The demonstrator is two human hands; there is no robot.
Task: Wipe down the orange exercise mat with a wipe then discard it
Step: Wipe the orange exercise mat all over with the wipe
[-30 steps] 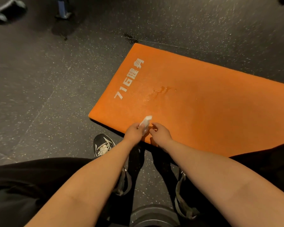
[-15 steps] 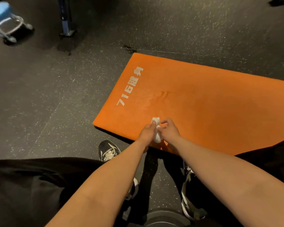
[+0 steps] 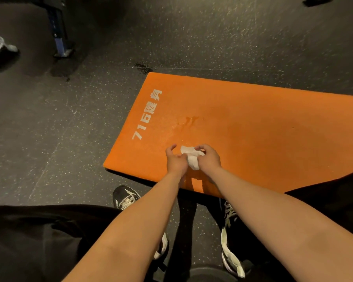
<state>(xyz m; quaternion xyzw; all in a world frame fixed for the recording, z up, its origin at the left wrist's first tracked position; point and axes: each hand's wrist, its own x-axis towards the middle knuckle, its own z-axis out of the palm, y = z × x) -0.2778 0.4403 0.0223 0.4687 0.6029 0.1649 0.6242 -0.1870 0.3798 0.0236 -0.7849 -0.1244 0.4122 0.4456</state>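
I see two bare arms reaching out over the near edge of an orange mat [image 3: 263, 139]. The mat lies flat on a dark, speckled floor [image 3: 59, 139]. It has white writing [image 3: 147, 115] near its short left end, and there is a small wet-looking mark [image 3: 189, 121] in the middle, past the hands.

The white wipe [image 3: 192, 157] is between both hands, just above the mat near its front edge. It looks crumpled and partly opened up. The right hand [image 3: 209, 158] is curled around the wipe and grips its right side with the fingers. The left hand [image 3: 175, 159] is beside it, with the thumb side touching the wipe. Its fingers are bent and a little apart, and I cannot tell if it has a firm hold.

Below the arms I see black pants and two black shoes with white laces. The left shoe [image 3: 126, 198] stands on the floor just in front of the mat. The right shoe [image 3: 230, 231] is partly hidden under the right arm. Far off at the top left there is a blue metal post [image 3: 59, 35] on the floor.
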